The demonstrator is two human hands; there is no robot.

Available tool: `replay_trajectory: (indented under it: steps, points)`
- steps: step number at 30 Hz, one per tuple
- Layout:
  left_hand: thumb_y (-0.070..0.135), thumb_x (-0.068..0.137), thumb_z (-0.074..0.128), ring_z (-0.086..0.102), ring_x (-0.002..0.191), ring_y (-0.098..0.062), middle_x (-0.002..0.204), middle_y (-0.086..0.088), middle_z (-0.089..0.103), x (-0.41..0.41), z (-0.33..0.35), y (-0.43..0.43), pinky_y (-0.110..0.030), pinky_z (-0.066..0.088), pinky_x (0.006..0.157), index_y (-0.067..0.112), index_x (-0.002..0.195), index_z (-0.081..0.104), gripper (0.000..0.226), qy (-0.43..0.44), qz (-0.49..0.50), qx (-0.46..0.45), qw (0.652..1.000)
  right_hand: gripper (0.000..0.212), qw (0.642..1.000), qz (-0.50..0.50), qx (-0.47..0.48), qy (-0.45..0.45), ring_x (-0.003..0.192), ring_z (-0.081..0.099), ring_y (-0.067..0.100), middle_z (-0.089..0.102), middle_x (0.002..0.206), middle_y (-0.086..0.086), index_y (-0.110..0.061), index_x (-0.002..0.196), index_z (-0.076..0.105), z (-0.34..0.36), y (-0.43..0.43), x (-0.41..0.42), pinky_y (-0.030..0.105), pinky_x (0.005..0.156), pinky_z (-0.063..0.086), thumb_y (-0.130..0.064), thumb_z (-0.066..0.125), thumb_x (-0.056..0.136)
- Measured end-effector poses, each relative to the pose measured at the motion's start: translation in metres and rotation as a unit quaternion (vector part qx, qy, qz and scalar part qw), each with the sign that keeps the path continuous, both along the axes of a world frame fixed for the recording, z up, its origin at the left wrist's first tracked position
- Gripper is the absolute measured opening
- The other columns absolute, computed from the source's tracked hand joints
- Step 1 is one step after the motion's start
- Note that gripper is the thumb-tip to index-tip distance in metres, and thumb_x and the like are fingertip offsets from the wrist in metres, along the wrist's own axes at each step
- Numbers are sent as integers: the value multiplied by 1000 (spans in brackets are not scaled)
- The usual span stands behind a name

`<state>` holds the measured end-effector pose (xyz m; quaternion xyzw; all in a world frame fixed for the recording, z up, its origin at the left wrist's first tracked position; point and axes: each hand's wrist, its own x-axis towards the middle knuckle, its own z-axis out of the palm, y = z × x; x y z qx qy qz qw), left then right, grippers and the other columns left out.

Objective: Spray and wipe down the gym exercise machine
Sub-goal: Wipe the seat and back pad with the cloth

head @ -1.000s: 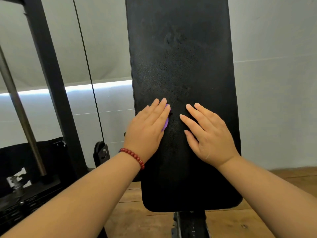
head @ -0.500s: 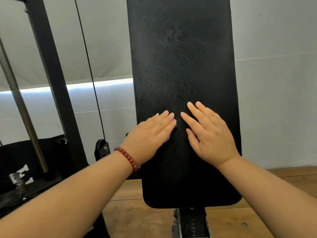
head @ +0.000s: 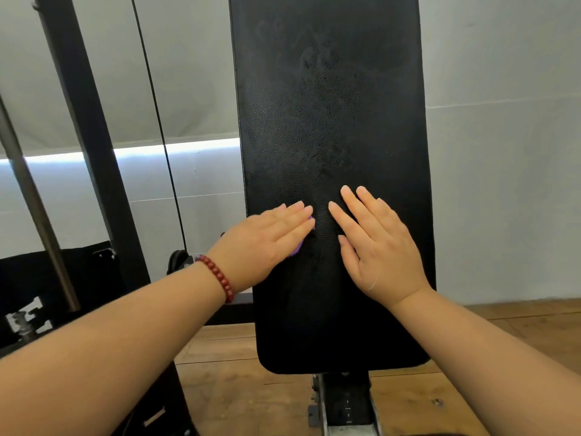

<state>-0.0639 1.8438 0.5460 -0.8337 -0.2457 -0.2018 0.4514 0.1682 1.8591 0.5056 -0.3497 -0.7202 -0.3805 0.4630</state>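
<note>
Nearest to us, two bare forearms reach forward over the wooden floor [head: 235, 388], the left wrist ringed by a bracelet [head: 217, 276] of dark red beads. Under the lower end of the pad we see its black support post [head: 345, 404] with metal brackets. Both hands lie on the lower half of the black padded board [head: 330, 105] of the gym machine, which stands upright in the middle of our view. The left hand [head: 267, 243] is flat, fingers straight and close together, pressing a purple cloth [head: 298, 243] against the pad near its left edge; only a small sliver of the cloth shows beneath the fingers. The right hand [head: 377, 247] rests just beside it, palm down, fingers straight and slightly spread, holding nothing, and the fingertips of the two hands are near but apart. Higher on the pad we make out dull, mottled smears on the textured surface. Further left stand a black upright frame [head: 85, 121], a thin cable [head: 157, 121] and a slanted steel bar [head: 34, 199], with a pale wall [head: 503, 152] behind everything.
</note>
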Motion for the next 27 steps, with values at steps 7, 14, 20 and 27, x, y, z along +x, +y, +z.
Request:
replay_trajectory:
  steps: [7,14,20,27]
  points:
    - [-8,87,60,56,122,-39,133,-26,56,29,-17,-3,-49,42,106,-8,126,58,39,-164,21,32,986,48,999,-19,-31,-1,142,34,29,40,152,12,-12,144,45,-7,-5,-2,39,118,20,-27,40,99]
    - [7,93,41,57,122,-36,132,-23,58,11,-11,-11,-48,46,102,-4,127,59,39,74,-4,30,997,50,999,-35,-41,-1,144,28,28,37,154,14,-10,146,41,-23,-11,-4,40,119,17,-28,38,100]
    - [8,106,18,58,118,-43,129,-28,58,25,-10,-5,-54,42,101,-11,124,58,48,-91,26,30,995,51,998,-28,-51,10,145,28,26,36,154,12,-11,147,39,-25,-13,-4,37,120,13,-29,38,100]
    - [3,92,48,55,124,-37,134,-23,56,9,-44,-25,-48,41,104,-4,130,54,40,76,0,-13,997,52,997,-43,-68,7,147,21,24,29,157,11,-12,150,31,-38,-15,-5,37,121,10,-30,35,101]
